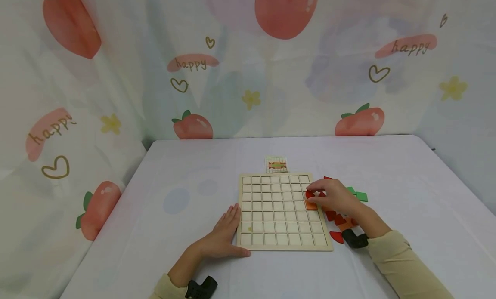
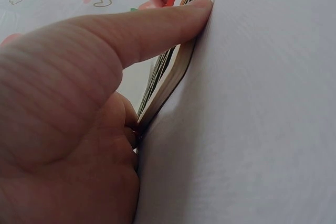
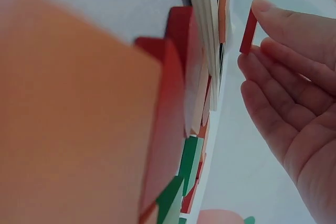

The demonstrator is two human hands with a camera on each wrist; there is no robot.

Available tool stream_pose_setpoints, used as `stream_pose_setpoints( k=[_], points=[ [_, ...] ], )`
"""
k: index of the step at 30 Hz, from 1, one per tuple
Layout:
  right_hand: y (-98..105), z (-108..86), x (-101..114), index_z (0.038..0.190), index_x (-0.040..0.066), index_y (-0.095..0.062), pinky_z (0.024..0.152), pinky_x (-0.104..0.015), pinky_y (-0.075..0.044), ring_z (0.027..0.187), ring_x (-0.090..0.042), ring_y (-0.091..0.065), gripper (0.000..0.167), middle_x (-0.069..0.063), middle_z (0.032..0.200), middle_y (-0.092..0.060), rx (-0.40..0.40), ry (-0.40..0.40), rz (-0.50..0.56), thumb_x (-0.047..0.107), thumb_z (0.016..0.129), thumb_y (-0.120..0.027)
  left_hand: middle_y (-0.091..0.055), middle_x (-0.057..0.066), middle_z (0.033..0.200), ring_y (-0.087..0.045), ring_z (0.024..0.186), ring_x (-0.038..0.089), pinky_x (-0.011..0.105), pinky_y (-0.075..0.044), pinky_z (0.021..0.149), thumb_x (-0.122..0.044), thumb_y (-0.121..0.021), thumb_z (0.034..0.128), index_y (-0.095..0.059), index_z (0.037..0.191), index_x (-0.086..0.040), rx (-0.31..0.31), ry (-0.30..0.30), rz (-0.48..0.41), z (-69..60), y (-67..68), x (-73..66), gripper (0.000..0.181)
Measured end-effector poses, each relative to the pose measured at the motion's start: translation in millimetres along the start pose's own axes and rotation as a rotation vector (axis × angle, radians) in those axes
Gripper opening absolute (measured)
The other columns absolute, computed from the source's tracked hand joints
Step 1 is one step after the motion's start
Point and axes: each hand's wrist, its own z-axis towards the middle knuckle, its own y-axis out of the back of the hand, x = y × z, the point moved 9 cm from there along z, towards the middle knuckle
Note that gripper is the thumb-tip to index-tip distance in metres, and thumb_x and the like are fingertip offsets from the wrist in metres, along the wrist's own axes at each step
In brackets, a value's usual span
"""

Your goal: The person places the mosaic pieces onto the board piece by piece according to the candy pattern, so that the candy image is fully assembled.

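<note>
Beige left sleeve (image 1: pixel 168 289) nearest my head camera, bottom edge. Left hand (image 1: pixel 221 236), fingers straight, braces light-wood grid board (image 1: pixel 284 248) at left. Right hand (image 1: pixel 336 196), nearer, pinches thin red tile (image 1: pixel 308 194) over board's right column, right of frame centre, near flat orange tile (image 1: pixel 311 206).

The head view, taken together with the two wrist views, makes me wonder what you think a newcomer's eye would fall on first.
Probably the pale grid board on the white table, with the left hand at its near left corner. Next, the right hand over its right side, pinching a red piece. Behind the table, the cloth printed with big fruits also stands out.
</note>
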Motion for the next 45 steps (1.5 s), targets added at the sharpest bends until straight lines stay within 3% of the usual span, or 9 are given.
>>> stream_pose_setpoints(
  k=[10, 16, 28, 38, 45],
  points=[
    [-3.6, 3.2, 1.2, 0.103, -0.002, -0.067, 0.07, -0.034, -0.05, 0.08, -0.021, -0.055, 0.03, -0.003, 0.09, -0.064, 0.016, 0.012, -0.029, 0.011, 0.078, -0.074, 0.008, 0.014, 0.152, 0.011, 0.137, 0.024, 0.046, -0.002, 0.108, -0.054, -0.068, 0.0747, 0.001, 0.145, 0.002, -0.004, -0.023, -0.014, -1.3, 1.1, -2.1, 0.113],
    [-6.3, 5.6, -1.2, 0.105, -0.002, -0.066, 0.072, -0.035, -0.051, 0.081, -0.021, -0.056, 0.033, -0.006, 0.093, -0.065, 0.034, -0.032, -0.037, 0.014, 0.078, -0.074, 0.008, 0.014, 0.152, 0.011, 0.137, 0.024, 0.045, -0.002, 0.108, -0.053, -0.068, 0.0748, 0.001, 0.145, 0.002, -0.004, -0.019, -0.017, -1.5, 1.5, -2.6, 0.113],
    [-7.6, 8.4, -0.3, 0.103, -0.002, -0.068, 0.055, -0.025, -0.044, 0.069, -0.015, -0.049, 0.031, -0.001, 0.081, -0.061, 0.045, -0.067, -0.083, 0.015, 0.078, -0.074, 0.009, 0.011, 0.152, 0.012, 0.137, 0.021, 0.043, -0.001, 0.109, -0.054, -0.068, 0.0742, 0.002, 0.146, -0.001, 0.002, -0.006, -0.008, -1.5, -0.2, -0.7, 0.113],
    [-6.9, 10.9, -2.3, 0.089, 0.006, -0.074, 0.063, -0.029, -0.049, 0.078, -0.018, -0.055, 0.013, -0.003, 0.088, -0.064, 0.042, -0.084, -0.09, 0.014, 0.079, -0.073, 0.01, 0.01, 0.152, 0.013, 0.137, 0.02, 0.043, 0.0, 0.109, -0.052, -0.068, 0.075, 0.002, 0.146, 0.0, 0.006, -0.013, -0.016, -1.8, 1.1, -1.8, 0.112],
    [-6.6, 10.6, -2.7, 0.088, 0.006, -0.075, 0.064, -0.029, -0.049, 0.079, -0.019, -0.055, 0.011, -0.004, 0.088, -0.064, 0.042, -0.08, -0.088, 0.011, 0.079, -0.072, 0.009, 0.012, 0.152, 0.012, 0.137, 0.022, 0.043, -0.001, 0.109, -0.052, -0.068, 0.0751, 0.002, 0.145, 0.001, 0.003, -0.02, -0.019, -1.8, 1.7, -2.4, 0.112]
  ],
)
